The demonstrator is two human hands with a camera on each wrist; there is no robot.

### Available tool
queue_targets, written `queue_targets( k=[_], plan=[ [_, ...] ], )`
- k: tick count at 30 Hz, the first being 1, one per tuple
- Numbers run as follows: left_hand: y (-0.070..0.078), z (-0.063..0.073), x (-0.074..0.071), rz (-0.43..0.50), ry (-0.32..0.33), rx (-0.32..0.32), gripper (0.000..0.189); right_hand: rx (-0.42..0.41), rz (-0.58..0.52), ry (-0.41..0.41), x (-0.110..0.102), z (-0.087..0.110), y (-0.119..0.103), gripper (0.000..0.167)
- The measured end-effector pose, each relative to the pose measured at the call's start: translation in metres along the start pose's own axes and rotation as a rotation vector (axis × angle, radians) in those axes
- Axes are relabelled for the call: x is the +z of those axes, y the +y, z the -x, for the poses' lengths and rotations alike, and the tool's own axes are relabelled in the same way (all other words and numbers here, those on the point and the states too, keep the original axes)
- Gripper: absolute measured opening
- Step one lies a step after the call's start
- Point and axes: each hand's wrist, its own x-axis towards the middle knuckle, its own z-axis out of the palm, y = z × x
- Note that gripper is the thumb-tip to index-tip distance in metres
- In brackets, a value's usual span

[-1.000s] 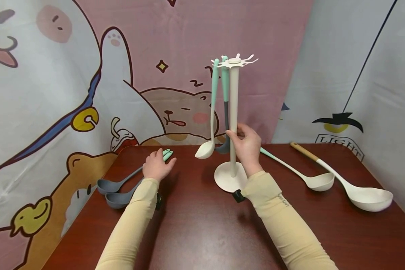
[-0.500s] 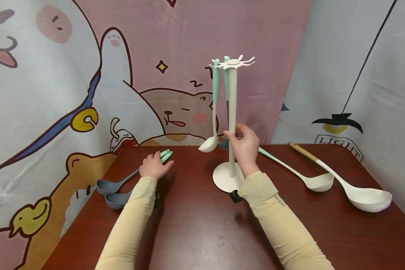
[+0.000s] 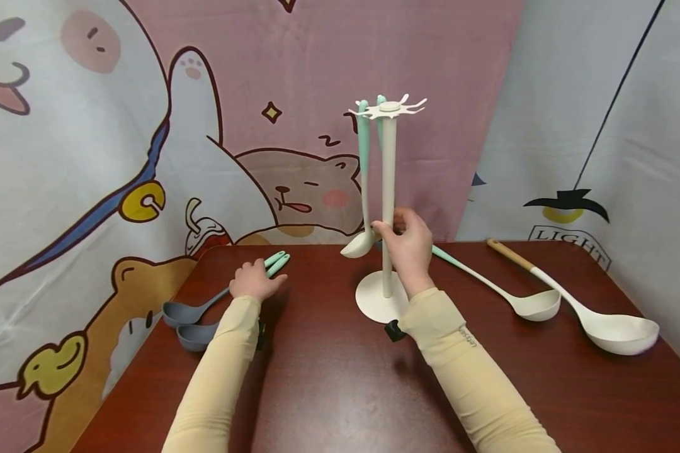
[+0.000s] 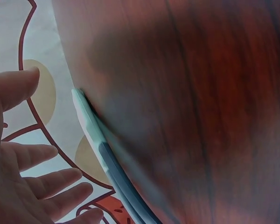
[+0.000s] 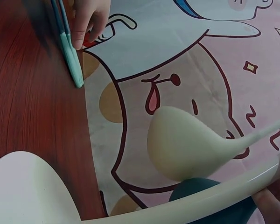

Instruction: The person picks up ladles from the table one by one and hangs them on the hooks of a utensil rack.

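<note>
My right hand [image 3: 409,248] grips the pole of a white utensil stand [image 3: 389,176], thumb in front. From its slotted top hang a white ladle [image 3: 358,245] with a mint handle and a dark-bowled utensil [image 5: 191,187], mostly hidden behind the pole in the head view. My left hand [image 3: 256,280] hovers at two grey ladles with mint handles, one bowl [image 3: 182,313] behind the other [image 3: 195,336]. In the left wrist view its fingers [image 4: 60,182] are spread, apart from the mint handles [image 4: 88,119].
On the right of the brown table [image 3: 328,377] lie a white ladle with a mint handle [image 3: 535,306] and a larger white ladle with a wooden handle end [image 3: 617,333]. A printed cartoon cloth [image 3: 294,63] hangs behind the table.
The stand's top has turned, swinging the hung white ladle rightward toward the pole and the dark utensil behind it. My left hand has shifted slightly left and nearer to me.
</note>
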Motion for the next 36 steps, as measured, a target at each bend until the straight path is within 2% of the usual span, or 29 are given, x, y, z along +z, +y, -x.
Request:
queue_targets(
  k=[9, 17, 26, 36],
  plan=[
    [-0.004, 0.001, 0.000, -0.027, -0.043, -0.024, 0.076, -0.014, 0.012, -0.052, -0.002, 0.002, 0.003, 0.027],
    [-0.006, -0.002, 0.000, -0.026, -0.085, -0.051, 0.070, -0.051, 0.055, -0.036, -0.003, 0.003, 0.004, 0.024],
    [-0.012, -0.006, 0.000, -0.034, -0.096, -0.055, 0.056, -0.072, 0.064, -0.023, -0.002, 0.003, 0.006, 0.025],
    [-0.014, -0.007, 0.000, -0.030, -0.104, -0.069, 0.039, -0.045, 0.050, -0.038, -0.003, 0.003, 0.004, 0.026]
  ],
)
